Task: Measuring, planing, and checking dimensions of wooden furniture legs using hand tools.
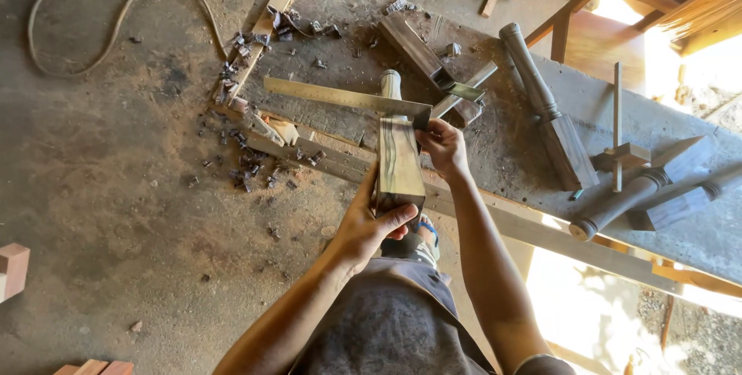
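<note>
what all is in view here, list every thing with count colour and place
turned wooden leg: 1, dark brown, upright at the bench edge, held by both hands
try square: 1, brass-coloured blade, laid across the top of the held leg
other turned legs: at least 3, grey-brown, lying on the bench to the right
marking gauge: 1, pale wood, on the bench among the right-hand legs
workbench: 1, grey, dusty, running diagonally
wood offcuts and chips: many, dark, scattered at the bench's left end
cable: 1, tan, looped on the floor top left
chair frame: 1, orange-brown, top right
left hand: grips the leg's lower end
right hand: at the square's stock
</note>
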